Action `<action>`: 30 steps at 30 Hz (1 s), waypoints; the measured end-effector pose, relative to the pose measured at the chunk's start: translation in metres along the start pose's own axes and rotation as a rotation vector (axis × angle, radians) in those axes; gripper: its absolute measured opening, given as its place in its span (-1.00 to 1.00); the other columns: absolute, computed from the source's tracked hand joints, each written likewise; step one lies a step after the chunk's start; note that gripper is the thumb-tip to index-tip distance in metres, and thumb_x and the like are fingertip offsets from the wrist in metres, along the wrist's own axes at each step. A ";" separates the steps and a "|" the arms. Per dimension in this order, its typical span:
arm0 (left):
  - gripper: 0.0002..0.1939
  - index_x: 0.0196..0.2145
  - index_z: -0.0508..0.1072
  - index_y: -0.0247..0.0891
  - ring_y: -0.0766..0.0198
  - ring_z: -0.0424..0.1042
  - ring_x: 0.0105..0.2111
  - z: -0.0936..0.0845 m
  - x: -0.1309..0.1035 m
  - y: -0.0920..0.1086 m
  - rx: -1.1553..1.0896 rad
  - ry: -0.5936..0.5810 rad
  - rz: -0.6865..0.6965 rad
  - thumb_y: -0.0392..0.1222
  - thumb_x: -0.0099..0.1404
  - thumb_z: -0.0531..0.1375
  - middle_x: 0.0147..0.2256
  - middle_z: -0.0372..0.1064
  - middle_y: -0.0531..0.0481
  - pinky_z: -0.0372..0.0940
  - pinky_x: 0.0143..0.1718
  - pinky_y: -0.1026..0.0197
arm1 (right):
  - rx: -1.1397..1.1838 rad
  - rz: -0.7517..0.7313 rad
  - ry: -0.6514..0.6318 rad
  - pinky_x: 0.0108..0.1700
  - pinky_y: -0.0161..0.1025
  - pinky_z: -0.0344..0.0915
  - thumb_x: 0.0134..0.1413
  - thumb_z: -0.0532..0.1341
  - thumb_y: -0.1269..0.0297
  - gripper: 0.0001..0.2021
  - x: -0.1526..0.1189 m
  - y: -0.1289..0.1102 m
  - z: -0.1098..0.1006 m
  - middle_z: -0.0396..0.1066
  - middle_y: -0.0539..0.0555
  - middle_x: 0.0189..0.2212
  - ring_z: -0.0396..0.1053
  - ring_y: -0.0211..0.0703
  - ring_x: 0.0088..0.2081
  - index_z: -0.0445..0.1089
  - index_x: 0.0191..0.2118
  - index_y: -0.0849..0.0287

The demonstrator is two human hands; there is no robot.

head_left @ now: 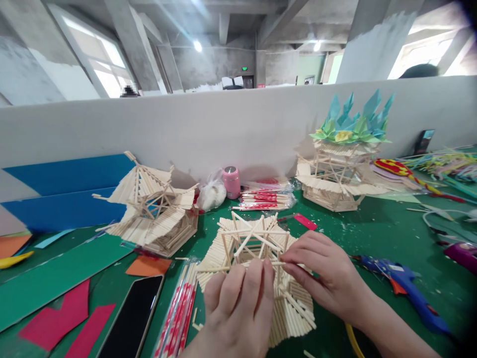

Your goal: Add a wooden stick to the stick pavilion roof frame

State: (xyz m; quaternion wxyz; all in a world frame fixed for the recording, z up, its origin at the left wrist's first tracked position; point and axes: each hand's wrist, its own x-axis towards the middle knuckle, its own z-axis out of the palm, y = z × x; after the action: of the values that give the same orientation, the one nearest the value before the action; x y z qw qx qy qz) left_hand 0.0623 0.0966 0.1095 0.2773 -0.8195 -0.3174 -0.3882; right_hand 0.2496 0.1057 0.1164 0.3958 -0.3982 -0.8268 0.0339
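- Stick model: a frame and sloped panels of pale wooden sticks, resting on the green table at centre, directly in front of the person.
- Left hand: fingers curled and held close together, fingertips pressed against the near edge of the model's upper frame.
- Right hand: thumb and forefinger pinch a thin stick at the near edge of the frame; the remaining fingers lie over the right roof panel.
- Both hands almost meet at the same point on the frame.
- Finished stick house: left of centre, behind the model.
- Second stick house: right rear, topped with blue and green paper shapes.
- Wrapped chopstick packs: red-and-white wrappers; the print is too small to read.
- Pink jar: against the partition wall.
- Blue glue gun: on the table, right of the right hand.
- Black phone: screen dark, left of the left hand.
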 end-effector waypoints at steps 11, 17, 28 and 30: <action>-0.74 -0.28 0.50 -0.32 0.12 0.29 -0.26 0.013 0.003 0.004 -0.023 0.057 -0.036 -0.31 0.27 0.01 -0.33 0.46 -0.11 0.05 -0.20 0.07 | 0.013 0.005 -0.001 -0.31 -0.21 0.16 0.05 0.15 0.41 -0.90 0.000 -0.002 -0.002 0.41 0.01 -0.40 0.25 -0.22 -0.36 0.35 -0.27 0.16; -0.76 -0.28 0.49 -0.30 0.10 0.27 -0.25 0.013 0.006 0.003 -0.030 0.050 -0.059 -0.32 0.27 0.02 -0.36 0.46 -0.09 0.06 -0.21 0.06 | -0.001 -0.003 0.004 -0.29 -0.22 0.17 0.07 0.14 0.38 -0.89 0.000 0.000 -0.002 0.40 0.01 -0.39 0.26 -0.23 -0.35 0.36 -0.26 0.16; -0.71 -0.27 0.49 -0.33 0.09 0.25 -0.26 0.011 0.011 0.002 -0.063 -0.026 -0.015 -0.37 0.28 -0.03 -0.35 0.48 -0.10 0.03 -0.28 0.05 | 0.006 0.004 0.002 -0.28 -0.21 0.19 0.08 0.12 0.37 -0.90 0.002 0.000 -0.002 0.41 0.02 -0.40 0.27 -0.22 -0.35 0.37 -0.28 0.17; -0.70 -0.28 0.49 -0.34 0.09 0.26 -0.27 0.008 0.012 0.002 -0.052 -0.007 0.013 -0.37 0.29 -0.05 -0.35 0.48 -0.09 0.03 -0.28 0.05 | 0.011 0.006 0.009 -0.28 -0.21 0.20 0.08 0.13 0.37 -0.90 0.001 -0.001 -0.002 0.41 0.03 -0.40 0.27 -0.22 -0.35 0.37 -0.28 0.17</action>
State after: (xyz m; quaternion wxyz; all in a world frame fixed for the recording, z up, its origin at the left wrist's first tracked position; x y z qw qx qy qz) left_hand 0.0733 0.1042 0.1143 0.2575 -0.8297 -0.3030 -0.3918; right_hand 0.2500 0.1047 0.1191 0.4015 -0.3986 -0.8237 0.0377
